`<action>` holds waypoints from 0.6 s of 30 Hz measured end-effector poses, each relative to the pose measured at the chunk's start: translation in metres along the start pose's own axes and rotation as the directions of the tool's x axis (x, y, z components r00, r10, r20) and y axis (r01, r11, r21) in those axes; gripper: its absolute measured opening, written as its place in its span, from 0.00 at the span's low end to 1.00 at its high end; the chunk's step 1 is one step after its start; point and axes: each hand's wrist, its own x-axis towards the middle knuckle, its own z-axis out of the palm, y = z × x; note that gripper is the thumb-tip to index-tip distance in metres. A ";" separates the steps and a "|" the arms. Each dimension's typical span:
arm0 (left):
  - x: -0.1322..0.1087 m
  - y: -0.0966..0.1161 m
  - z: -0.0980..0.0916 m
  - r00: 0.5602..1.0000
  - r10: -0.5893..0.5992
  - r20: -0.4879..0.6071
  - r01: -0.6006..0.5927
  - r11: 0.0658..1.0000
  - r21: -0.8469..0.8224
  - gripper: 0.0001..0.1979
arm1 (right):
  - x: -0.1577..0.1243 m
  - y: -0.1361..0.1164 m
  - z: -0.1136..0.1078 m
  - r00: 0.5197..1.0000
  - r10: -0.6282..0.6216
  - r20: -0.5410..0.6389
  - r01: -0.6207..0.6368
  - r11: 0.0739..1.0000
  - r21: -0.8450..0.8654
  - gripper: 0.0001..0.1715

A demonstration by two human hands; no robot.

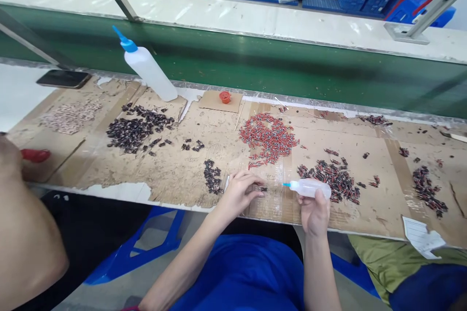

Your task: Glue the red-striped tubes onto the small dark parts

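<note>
Scuffed cardboard (pixel 175 175), translucent squeeze bottle (pixel 312 188), dark part (pixel 261 188)

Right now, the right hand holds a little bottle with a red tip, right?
No. In the head view, the little bottle in the right hand has a blue tip, not a red one.

We see the small squeeze bottle (pixel 312 188) in smooth translucent plastic, the dark piece (pixel 261 188) faintly glossy, the cardboard (pixel 175 175) matt, rough and torn, with shiny clear tape (pixel 280 170) across it, and the big bottle (pixel 151 73) in white plastic
</note>
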 end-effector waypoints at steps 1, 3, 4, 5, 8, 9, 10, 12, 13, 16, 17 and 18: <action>-0.001 -0.001 -0.001 1.000 0.006 -0.003 -0.006 1.000 0.007 0.10 | -0.001 0.000 0.001 1.000 0.008 -0.001 -0.008 1.000 0.001 0.18; -0.002 -0.001 0.000 1.000 0.019 -0.020 -0.018 1.000 0.024 0.09 | -0.002 0.000 0.002 1.000 0.001 0.009 0.000 0.998 -0.066 0.18; -0.002 -0.001 0.001 0.999 0.023 -0.035 -0.022 0.999 0.030 0.08 | -0.004 0.000 0.002 1.000 -0.015 0.018 0.017 0.992 -0.125 0.17; -0.002 -0.002 0.003 0.998 0.026 -0.051 -0.025 0.999 0.033 0.07 | -0.005 -0.001 0.003 0.999 -0.035 0.024 0.039 0.982 -0.187 0.17; -0.002 -0.001 0.007 0.995 0.022 -0.096 -0.019 0.999 0.028 0.07 | -0.008 -0.004 0.006 0.995 -0.088 0.049 0.099 0.938 -0.331 0.15; -0.002 -0.001 0.007 0.994 0.017 -0.105 -0.014 1.000 0.024 0.07 | -0.008 -0.006 0.007 0.994 -0.096 0.057 0.110 0.927 -0.357 0.14; -0.002 -0.001 0.007 0.994 0.012 -0.109 -0.009 1.000 0.022 0.07 | -0.009 -0.007 0.009 0.993 -0.099 0.065 0.116 0.919 -0.376 0.14; -0.002 0.000 0.007 0.994 0.000 -0.112 0.002 1.000 0.022 0.07 | -0.009 -0.008 0.011 0.992 -0.100 0.082 0.125 0.905 -0.406 0.13; -0.002 0.000 0.007 0.994 -0.006 -0.110 0.008 1.000 0.025 0.07 | -0.009 -0.009 0.012 0.991 -0.102 0.087 0.129 0.899 -0.418 0.13; -0.002 0.000 0.006 0.994 -0.015 -0.109 0.019 0.999 0.040 0.06 | -0.008 -0.008 0.012 0.990 -0.103 0.092 0.134 0.882 -0.451 0.14; -0.002 0.000 0.006 0.994 -0.015 -0.111 0.020 0.999 0.046 0.06 | -0.008 -0.008 0.012 0.991 -0.100 0.093 0.132 0.879 -0.459 0.14; -0.002 0.000 0.006 0.993 -0.013 -0.113 0.019 0.998 0.052 0.06 | -0.008 -0.007 0.012 0.991 -0.097 0.095 0.130 0.876 -0.465 0.14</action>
